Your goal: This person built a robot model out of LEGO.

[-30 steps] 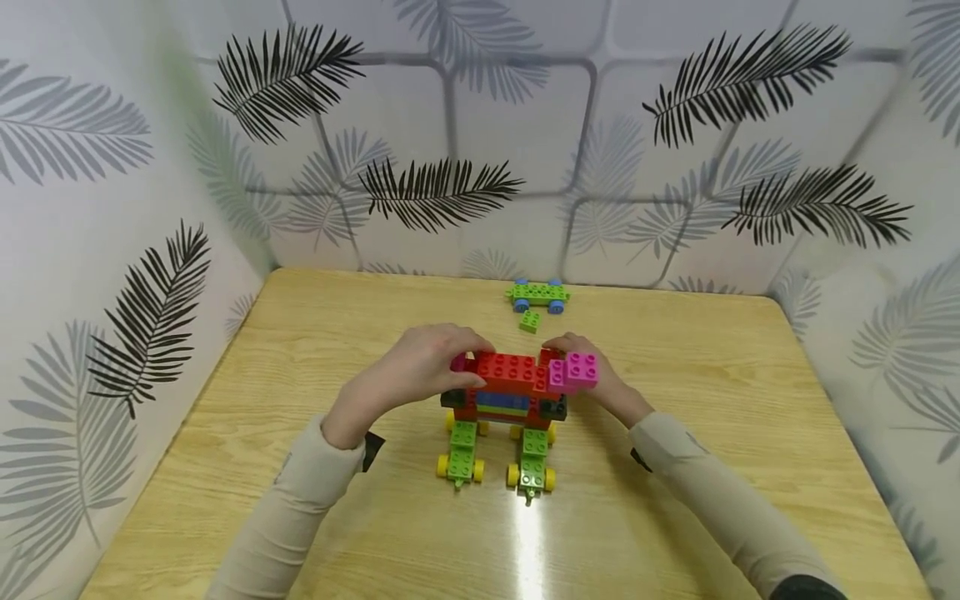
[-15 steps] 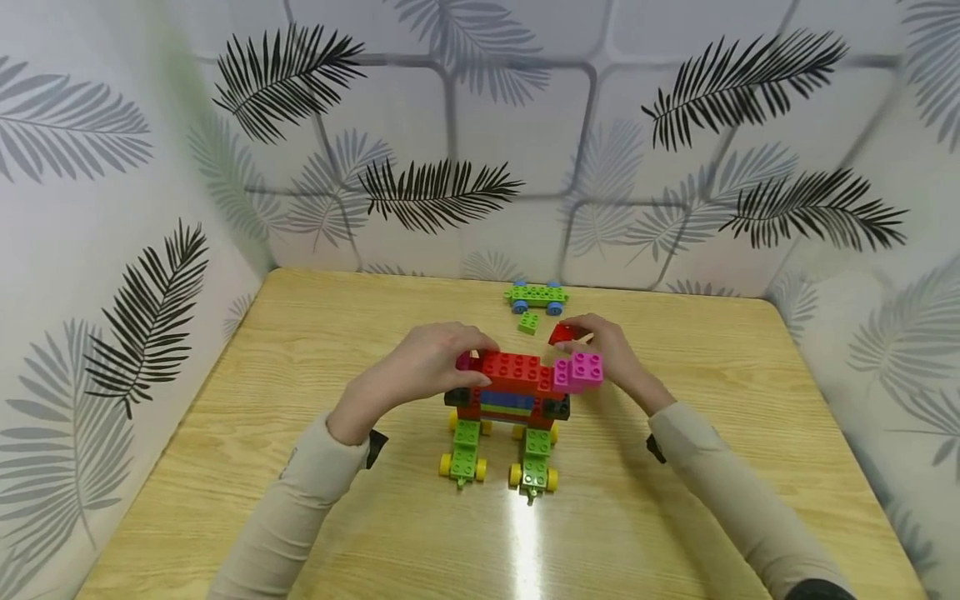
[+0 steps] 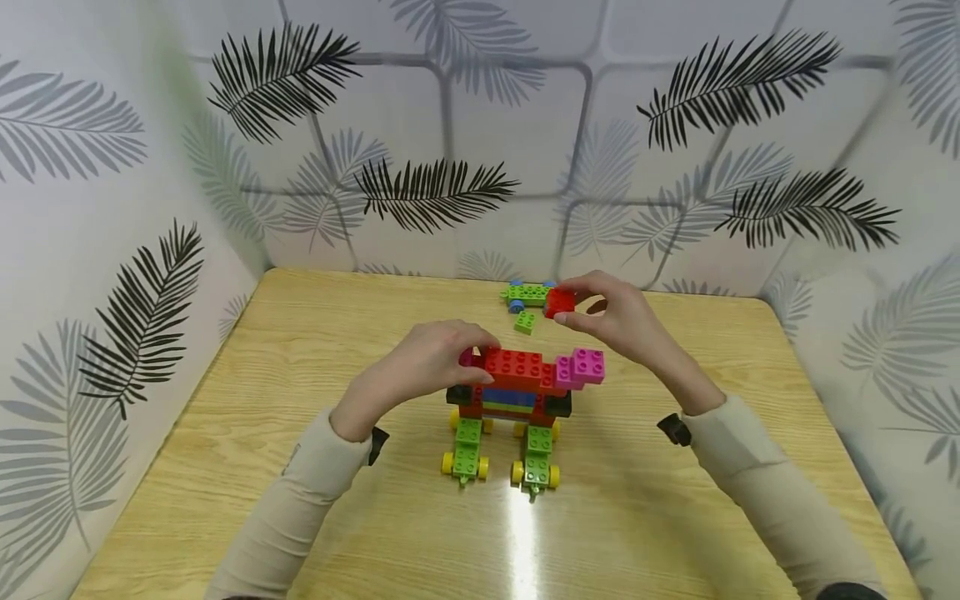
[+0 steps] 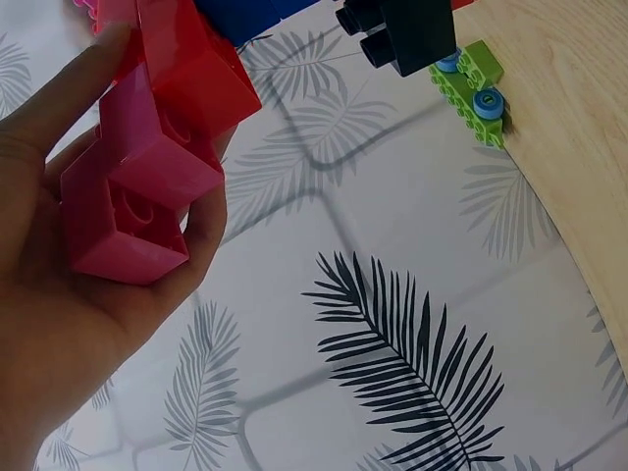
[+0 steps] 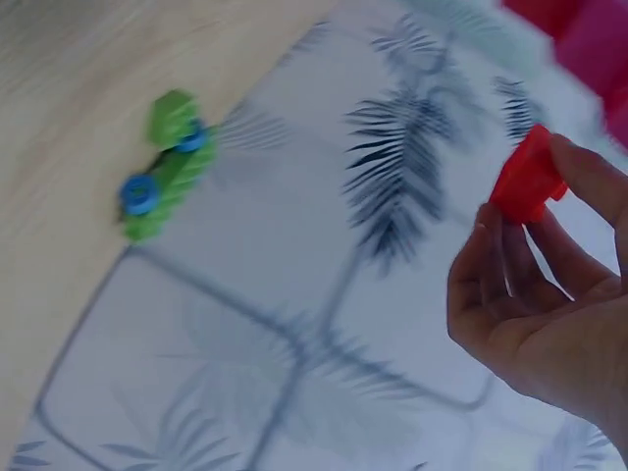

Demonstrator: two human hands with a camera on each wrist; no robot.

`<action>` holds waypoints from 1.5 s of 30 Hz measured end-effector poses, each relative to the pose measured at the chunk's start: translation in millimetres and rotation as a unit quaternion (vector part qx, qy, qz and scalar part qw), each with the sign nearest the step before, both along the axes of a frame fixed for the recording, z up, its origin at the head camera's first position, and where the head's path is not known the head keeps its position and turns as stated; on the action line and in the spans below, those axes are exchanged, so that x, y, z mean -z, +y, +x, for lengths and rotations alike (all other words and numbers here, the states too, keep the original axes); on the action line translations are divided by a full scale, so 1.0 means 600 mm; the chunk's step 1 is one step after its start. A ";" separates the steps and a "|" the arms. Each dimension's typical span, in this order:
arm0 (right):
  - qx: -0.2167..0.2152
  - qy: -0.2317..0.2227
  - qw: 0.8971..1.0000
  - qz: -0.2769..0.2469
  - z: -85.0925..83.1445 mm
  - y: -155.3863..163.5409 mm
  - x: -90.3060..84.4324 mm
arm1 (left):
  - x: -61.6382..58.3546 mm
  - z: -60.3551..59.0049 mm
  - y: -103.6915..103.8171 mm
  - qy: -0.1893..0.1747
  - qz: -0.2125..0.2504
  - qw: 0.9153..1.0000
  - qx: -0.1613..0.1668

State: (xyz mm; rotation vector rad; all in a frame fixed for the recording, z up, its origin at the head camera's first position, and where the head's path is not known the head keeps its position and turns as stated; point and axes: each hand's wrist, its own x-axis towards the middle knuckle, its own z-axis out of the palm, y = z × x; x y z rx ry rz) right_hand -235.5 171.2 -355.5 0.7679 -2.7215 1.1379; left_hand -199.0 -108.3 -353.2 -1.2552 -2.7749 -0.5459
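In the head view a building-brick model stands mid-table on two green wheeled bases with yellow wheels. It has a red top, a blue and green middle, black bricks at the sides and pink bricks at its right end. My left hand grips its left end. There, in the left wrist view, pink bricks lie between thumb and fingers. Clear of the model, my right hand pinches a small red brick between thumb and fingertips, seen closer as a red brick in the right wrist view.
At the far side of the table sits a green wheeled base with blue wheels, partly covered by the red brick in the head view. A loose green brick lies just in front of it. Leaf-patterned walls border the table.
My right hand has come away from the model's right end with the red brick and moved toward the back of the table. My left hand has kept its grip on the model.
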 end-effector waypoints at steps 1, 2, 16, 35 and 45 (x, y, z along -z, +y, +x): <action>-0.013 0.008 1.000 0.005 0.010 -0.007 -0.010 | 0.000 0.000 0.000 -0.002 -0.002 1.000 -0.002; -0.026 0.016 0.999 0.009 0.020 -0.014 -0.018 | -0.001 -0.001 0.000 -0.003 -0.004 1.000 -0.003; -0.096 0.086 0.990 0.053 0.087 -0.083 -0.035 | -0.005 0.003 0.003 -0.010 -0.005 1.000 -0.011; -0.097 0.131 0.984 0.071 0.086 -0.088 -0.023 | -0.007 0.002 0.003 -0.012 -0.016 1.000 -0.010; -0.110 0.124 0.982 0.088 0.087 -0.089 -0.026 | -0.007 0.002 0.002 -0.010 -0.015 1.000 -0.006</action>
